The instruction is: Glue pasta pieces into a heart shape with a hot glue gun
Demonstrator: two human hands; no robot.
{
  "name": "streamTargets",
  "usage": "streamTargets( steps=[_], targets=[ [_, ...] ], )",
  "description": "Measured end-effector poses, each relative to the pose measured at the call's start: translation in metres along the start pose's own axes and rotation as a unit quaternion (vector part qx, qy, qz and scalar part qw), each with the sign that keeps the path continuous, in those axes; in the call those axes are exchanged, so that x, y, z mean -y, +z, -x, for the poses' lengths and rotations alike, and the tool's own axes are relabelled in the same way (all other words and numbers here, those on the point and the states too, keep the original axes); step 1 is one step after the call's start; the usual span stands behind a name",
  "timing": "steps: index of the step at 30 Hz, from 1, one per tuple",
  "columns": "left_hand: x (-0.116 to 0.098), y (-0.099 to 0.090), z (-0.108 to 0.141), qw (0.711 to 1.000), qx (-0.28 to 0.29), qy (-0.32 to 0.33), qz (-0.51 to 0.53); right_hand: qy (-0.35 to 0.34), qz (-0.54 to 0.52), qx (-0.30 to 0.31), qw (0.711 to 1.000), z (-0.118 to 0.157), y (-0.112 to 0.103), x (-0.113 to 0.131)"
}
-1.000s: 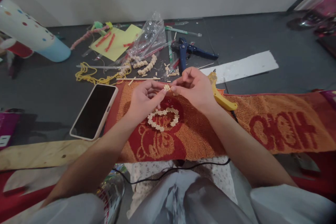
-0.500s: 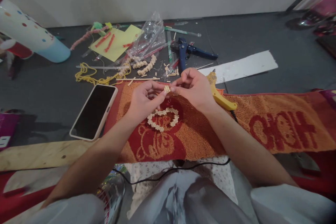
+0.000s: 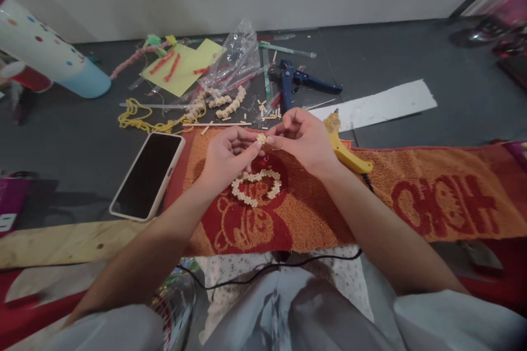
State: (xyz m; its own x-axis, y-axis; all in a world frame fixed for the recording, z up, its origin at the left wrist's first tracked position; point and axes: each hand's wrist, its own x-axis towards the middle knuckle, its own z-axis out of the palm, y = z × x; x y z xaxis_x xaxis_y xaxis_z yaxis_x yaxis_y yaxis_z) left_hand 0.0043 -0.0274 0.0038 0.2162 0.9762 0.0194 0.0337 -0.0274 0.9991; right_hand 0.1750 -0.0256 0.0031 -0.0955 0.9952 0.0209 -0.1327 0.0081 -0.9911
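Note:
Between thumb and fingers, my left hand pinches a small pale cluster of stick pieces. My right hand has its thumb and index fingertip pressed at the right side of the same cluster. Both hands are above an orange and red towel. Just below them on the towel lies a heart-shaped outline of pale pieces, with a gap at its lower right. A yellow glue gun rests to the right of my right hand. Short cut sticks are scattered beyond my fingers.
A phone lies left of the towel. Behind are yellow yarn, curved pale strips, yellow paper, clear plastic, a blue cutter and a white strip. A tall bottle leans at the left.
The small cluster has turned slightly between my fingertips. Both hands keep nearly the same place and grip.

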Motion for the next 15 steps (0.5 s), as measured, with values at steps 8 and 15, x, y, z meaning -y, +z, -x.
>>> streamTargets(
  steps=[8, 15],
  targets=[
    [0.0040, -0.0003, -0.0002, 1.000, 0.007, 0.022, -0.001, -0.007, 0.013, -0.002, 1.000, -0.0012, -0.0008, -0.0038],
    [0.0050, -0.0010, -0.0004, 1.000, 0.015, 0.027, -0.006, -0.002, 0.006, 0.009, 1.000, -0.0019, -0.0021, -0.0052]
  ],
)
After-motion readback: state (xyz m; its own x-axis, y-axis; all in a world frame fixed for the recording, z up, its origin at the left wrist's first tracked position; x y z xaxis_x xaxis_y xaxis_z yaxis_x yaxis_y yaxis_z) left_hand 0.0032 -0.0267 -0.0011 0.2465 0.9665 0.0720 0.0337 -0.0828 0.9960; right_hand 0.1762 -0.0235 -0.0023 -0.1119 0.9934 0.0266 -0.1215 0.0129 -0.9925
